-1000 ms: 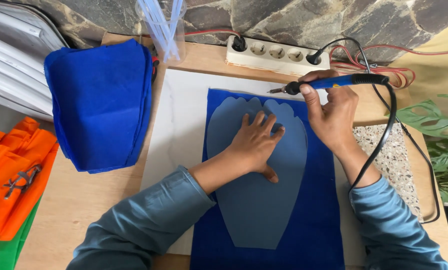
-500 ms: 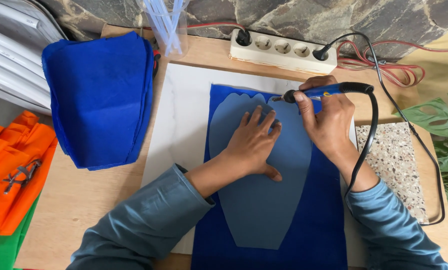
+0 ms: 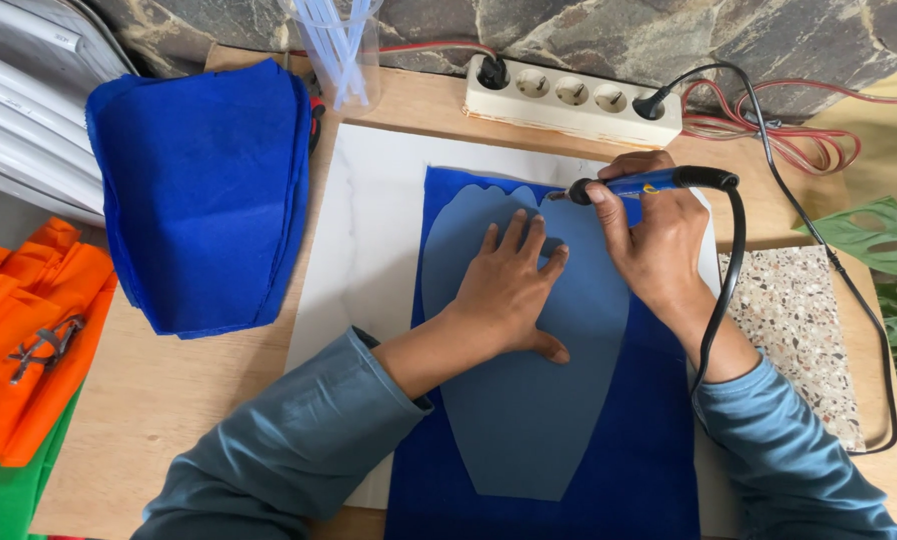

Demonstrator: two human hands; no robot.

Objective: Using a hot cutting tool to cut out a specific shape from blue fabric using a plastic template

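1. The wooden table (image 3: 169,400) carries a white board (image 3: 369,250) in its middle, near the back edge.
2. On that board lies a dark blue cloth (image 3: 649,440). Its long side runs from the table's back edge toward the front edge, where you sit.
3. On top of the cloth lies a lighter blue template (image 3: 529,420), shaped like a tall petal. Its wavy wide end points to the back edge and its narrow end points to you.
4. A stack of blue cloth pieces (image 3: 204,190) sits near the table's back left corner. Orange cloth (image 3: 29,330) lies past the left edge.
5. A white power strip (image 3: 569,100) lies along the back edge.
6. Your left hand (image 3: 509,290) is open and flat, fingers spread, pressing down on the template.
7. Your right hand (image 3: 654,240) is closed around a blue and black hot cutting tool (image 3: 649,183). The tool lies sideways, its tip pointing left and touching the template's wavy top edge. Its black cord (image 3: 719,300) hangs down beside your right wrist.
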